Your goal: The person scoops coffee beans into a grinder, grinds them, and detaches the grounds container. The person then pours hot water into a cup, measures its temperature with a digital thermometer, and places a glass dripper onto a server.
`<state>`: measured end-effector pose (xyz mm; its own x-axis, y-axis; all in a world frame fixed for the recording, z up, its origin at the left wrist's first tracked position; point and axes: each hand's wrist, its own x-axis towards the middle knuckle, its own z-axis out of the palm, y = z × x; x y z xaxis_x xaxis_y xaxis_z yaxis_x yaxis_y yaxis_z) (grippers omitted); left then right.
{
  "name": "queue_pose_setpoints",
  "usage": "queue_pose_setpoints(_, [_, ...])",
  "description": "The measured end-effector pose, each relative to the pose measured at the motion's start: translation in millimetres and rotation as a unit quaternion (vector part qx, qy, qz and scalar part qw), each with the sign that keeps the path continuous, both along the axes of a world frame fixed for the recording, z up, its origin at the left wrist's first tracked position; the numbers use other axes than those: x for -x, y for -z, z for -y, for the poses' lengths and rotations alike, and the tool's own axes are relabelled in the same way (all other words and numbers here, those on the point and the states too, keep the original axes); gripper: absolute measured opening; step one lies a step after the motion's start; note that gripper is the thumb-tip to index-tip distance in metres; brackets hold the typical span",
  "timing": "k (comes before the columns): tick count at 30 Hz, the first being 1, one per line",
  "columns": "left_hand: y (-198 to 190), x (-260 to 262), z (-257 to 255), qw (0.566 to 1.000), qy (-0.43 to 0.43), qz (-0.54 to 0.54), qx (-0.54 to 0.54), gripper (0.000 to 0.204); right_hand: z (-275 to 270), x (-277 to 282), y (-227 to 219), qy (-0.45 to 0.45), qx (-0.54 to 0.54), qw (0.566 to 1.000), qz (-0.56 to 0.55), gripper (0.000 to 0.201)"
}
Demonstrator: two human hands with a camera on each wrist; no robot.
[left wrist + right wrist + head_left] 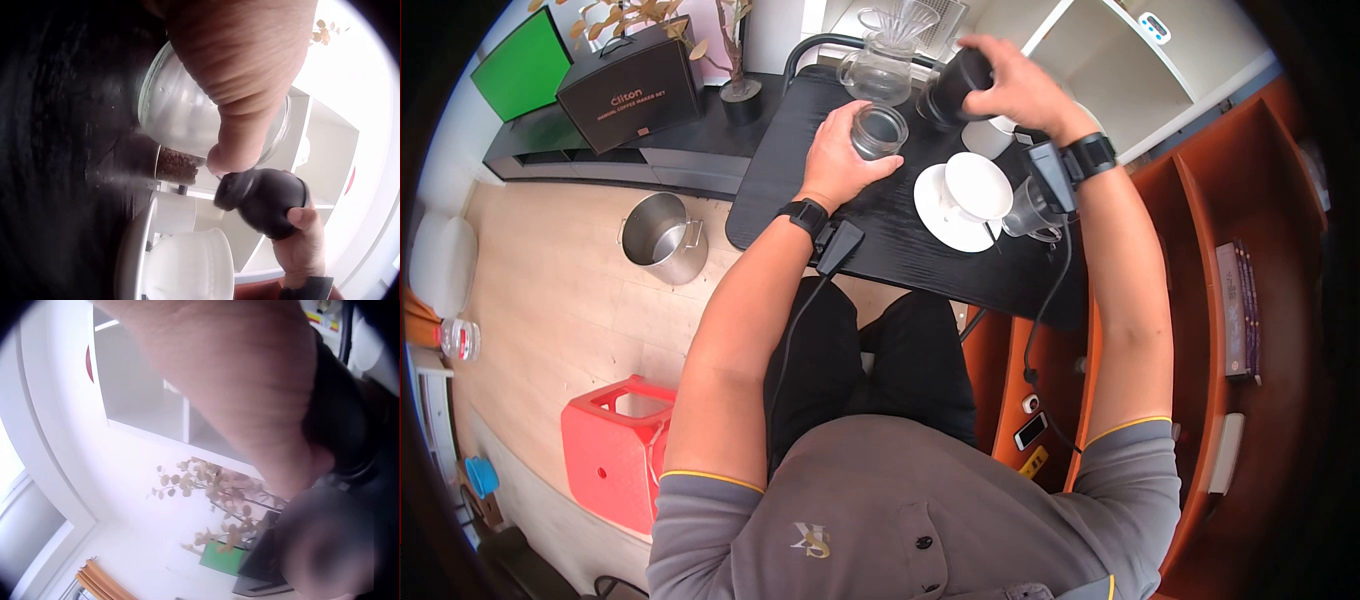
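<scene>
My left hand (840,155) grips a clear glass jar (880,130) upright on the black table, thumb and fingers around its sides. My right hand (1030,95) holds a black, rounded coffee grinder top (960,85), slightly blurred, to the right of the jar. Seen from the left wrist, the grinder top (275,200) is tilted with its narrow collar towards the jar (181,106). Dark brown coffee beans (178,165) show in a container behind the jar. The right wrist view is mostly filled by the hand and the blurred black grinder part (340,425).
Right of the jar stand a white cup (978,185) on a saucer (935,215), a glass mug (1030,212) and another white cup (985,140). A glass carafe (875,78) with a ribbed dripper is behind. A steel pot (662,240) and red stool (615,450) stand on the floor.
</scene>
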<state>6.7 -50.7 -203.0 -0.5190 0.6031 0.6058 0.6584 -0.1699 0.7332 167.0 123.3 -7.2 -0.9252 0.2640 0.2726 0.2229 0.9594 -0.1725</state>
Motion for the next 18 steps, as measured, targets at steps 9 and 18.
queue_pose_setpoints(9, [-5.4,-1.1,1.6,1.0,0.017,-0.01,0.001,0.084,7.0,20.8,63.4,0.096,-0.035,0.989,0.106,0.085])
queue_pose_setpoints(18, [-6.0,-5.7,2.8,0.998,0.056,0.028,-0.007,0.081,19.4,-7.7,28.4,0.069,-0.062,0.996,0.004,0.083])
